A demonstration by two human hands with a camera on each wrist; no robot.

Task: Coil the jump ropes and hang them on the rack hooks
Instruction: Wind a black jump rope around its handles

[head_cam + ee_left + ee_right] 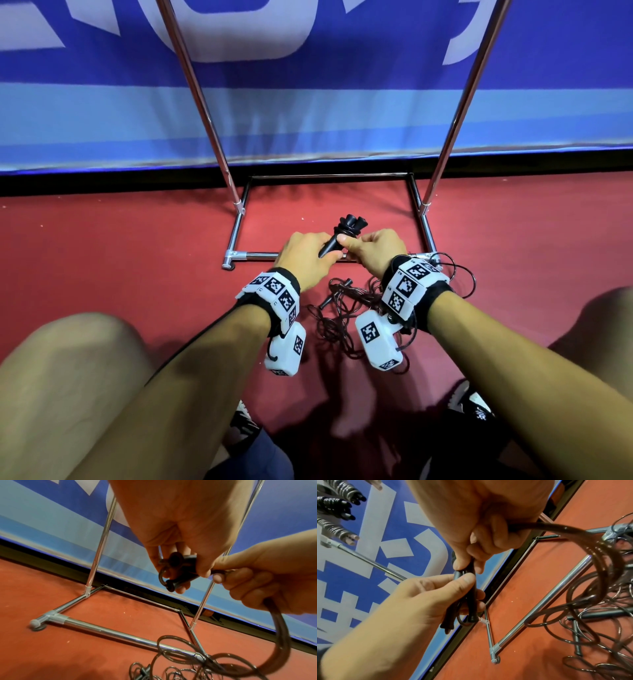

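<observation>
Left to right across the head view. A bare knee (68,359) fills the lower left corner above the red floor (120,240). The left hand (305,257) has fingers and thumb curled round a pair of black jump-rope handles (342,236) held side by side, their flanged ends pointing away from the person. The right hand (373,251) pinches the same handles between thumb and forefinger; in the right wrist view its remaining fingers close over the dark cord (573,534) that runs down from the handles. Below and between the wrists, more jump ropes (346,315) lie in a loose tangle on the floor, one slim handle (342,286) protruding; the tangle touches the near base bar of the chrome rack (253,255). The rack's two uprights (202,102) rise just beyond the hands. Behind the rack stands a blue banner (308,113) with large pale lettering, cropped and unreadable. Already coiled ropes (335,513) hang at the upper left of the right wrist view. Wrist-worn camera units (284,349) carry black-and-white square markers. No container is present.
</observation>
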